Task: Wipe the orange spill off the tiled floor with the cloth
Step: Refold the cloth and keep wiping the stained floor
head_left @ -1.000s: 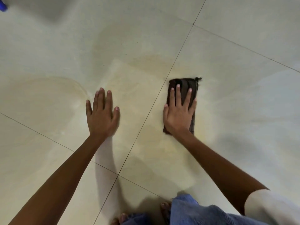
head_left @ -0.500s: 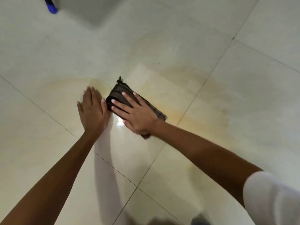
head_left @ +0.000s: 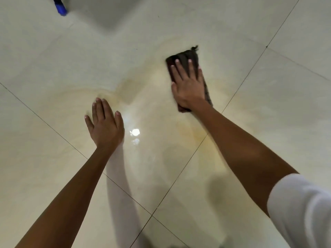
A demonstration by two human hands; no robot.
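A dark brown folded cloth (head_left: 182, 59) lies flat on the pale tiled floor (head_left: 53, 56), upper right of centre. My right hand (head_left: 188, 85) presses down on it with fingers spread, covering most of it. A thin orange film of spill (head_left: 200, 135) smears the tiles in curved streaks between and around my hands, strongest near the grout line below the cloth. My left hand (head_left: 105, 126) rests flat on the wet floor, fingers together, holding nothing, well to the left of the cloth.
Dark grout lines (head_left: 180, 169) cross the floor diagonally. A blue object (head_left: 60, 8) pokes in at the top left edge. A bright light reflection (head_left: 135, 131) glints between my hands. My white sleeve (head_left: 300, 208) shows at the lower right.
My right hand has swept the cloth from beside my left hand back to the right and farther away. My left hand stays planted on the floor.
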